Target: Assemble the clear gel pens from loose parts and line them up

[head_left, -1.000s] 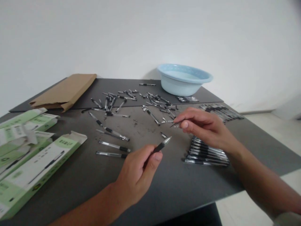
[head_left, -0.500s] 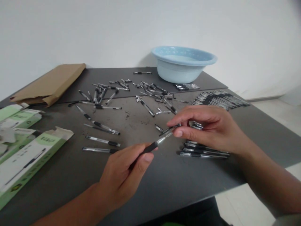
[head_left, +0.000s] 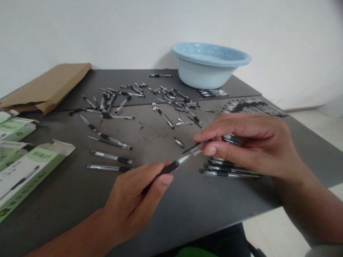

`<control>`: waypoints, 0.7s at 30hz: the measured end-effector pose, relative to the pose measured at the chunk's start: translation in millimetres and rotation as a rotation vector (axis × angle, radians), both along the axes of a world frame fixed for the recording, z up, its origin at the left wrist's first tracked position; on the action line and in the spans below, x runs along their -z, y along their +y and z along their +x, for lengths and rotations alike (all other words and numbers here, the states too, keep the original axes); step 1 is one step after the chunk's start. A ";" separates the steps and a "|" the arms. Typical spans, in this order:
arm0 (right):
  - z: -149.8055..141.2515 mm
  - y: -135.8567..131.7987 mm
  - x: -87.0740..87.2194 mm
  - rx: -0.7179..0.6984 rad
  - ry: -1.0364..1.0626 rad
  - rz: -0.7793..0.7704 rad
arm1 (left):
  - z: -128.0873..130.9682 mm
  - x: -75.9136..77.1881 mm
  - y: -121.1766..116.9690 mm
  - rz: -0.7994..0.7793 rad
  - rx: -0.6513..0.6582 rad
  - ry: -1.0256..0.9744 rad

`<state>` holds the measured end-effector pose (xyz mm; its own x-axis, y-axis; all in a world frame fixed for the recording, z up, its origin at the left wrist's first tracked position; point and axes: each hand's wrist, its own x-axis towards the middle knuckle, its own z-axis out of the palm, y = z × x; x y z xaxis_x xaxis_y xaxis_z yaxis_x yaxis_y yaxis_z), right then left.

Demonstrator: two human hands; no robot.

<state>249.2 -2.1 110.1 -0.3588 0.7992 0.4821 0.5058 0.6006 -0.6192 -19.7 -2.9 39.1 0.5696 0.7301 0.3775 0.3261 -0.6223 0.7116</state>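
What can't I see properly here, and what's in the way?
In the head view:
- Pen: back end hidden by the left hand.
- Clear cap: far end behind the right hand's fingers.
- Lined-up pens: partly behind the right hand.
- Bowl: near inside hidden by its front wall.
- Boxes: cut off by the left edge; writing blurred.

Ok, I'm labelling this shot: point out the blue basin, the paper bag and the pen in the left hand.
Basin [head_left: 205, 75]: head view, outer wall.
Paper bag [head_left: 50, 82]: head view, top face.
Pen [head_left: 171, 167]: head view, dark grip.
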 end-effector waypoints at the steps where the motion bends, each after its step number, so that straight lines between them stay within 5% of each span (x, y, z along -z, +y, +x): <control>1: -0.2 0.1 -0.2 -0.017 -0.008 0.003 | 0.1 0.0 0.1 -0.005 0.007 0.003; 21: -3.6 3.8 11.5 -0.203 -0.061 -0.086 | 3.6 7.4 0.1 -0.009 0.033 0.069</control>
